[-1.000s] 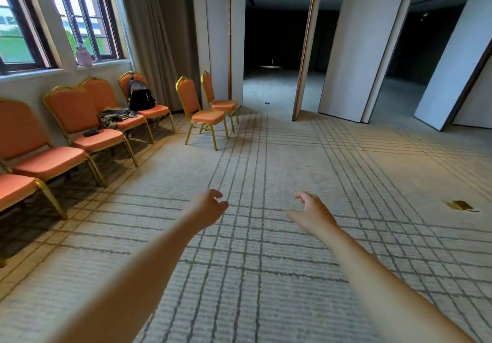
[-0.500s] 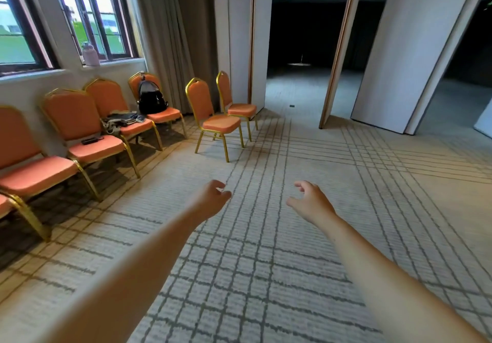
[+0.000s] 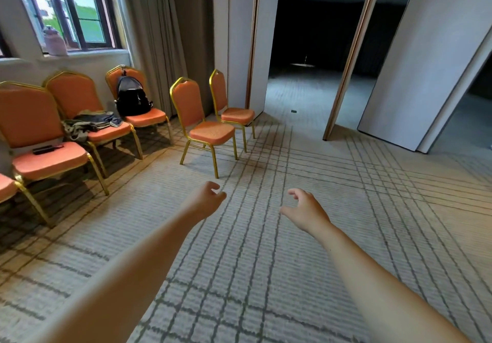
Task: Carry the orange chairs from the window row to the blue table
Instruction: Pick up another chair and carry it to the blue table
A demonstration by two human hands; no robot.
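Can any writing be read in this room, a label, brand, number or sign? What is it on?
None can be read.
Black backpack: no logo or label shows.
Bottle on the windowsill: blurred, no lettering to make out.
Dark flat object on an orange chair: too small to tell.
Small dark mark on the far carpet: too small to tell.

Left hand (image 3: 206, 200) and right hand (image 3: 306, 210) outstretched, empty, orange chairs (image 3: 205, 119) ahead
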